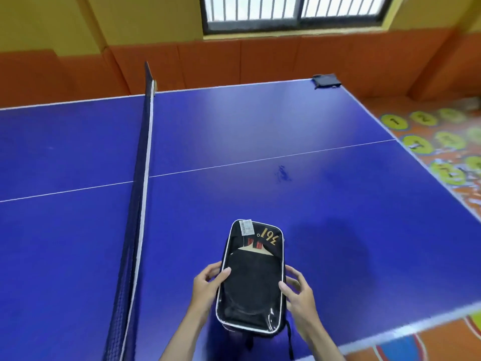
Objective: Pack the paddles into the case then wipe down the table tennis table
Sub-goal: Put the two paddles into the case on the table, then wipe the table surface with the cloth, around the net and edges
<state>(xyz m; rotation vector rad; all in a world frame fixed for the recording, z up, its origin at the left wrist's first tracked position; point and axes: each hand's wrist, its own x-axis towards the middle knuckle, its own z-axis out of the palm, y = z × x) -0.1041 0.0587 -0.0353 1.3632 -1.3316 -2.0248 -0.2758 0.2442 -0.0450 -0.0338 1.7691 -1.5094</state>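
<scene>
Fingers [225, 273] of the left hand [207, 285] and right hand [296, 290] curl round the long sides of the case [251, 277], thumbs on top. The black, white-piped case shows a paddle [250, 280] through its clear front. It sits between both hands near the table's [338, 204] near edge.

Ahead of me, a barred window [296, 11] is set in a yellow wall [145, 19]. Orange padding panels [234, 66] run along the base of that wall. To my right, the floor [447, 142] carries green numbered circles [394, 121] on an orange printed surface. More orange floor with a blue and red marking [400, 347] shows at lower right.
</scene>
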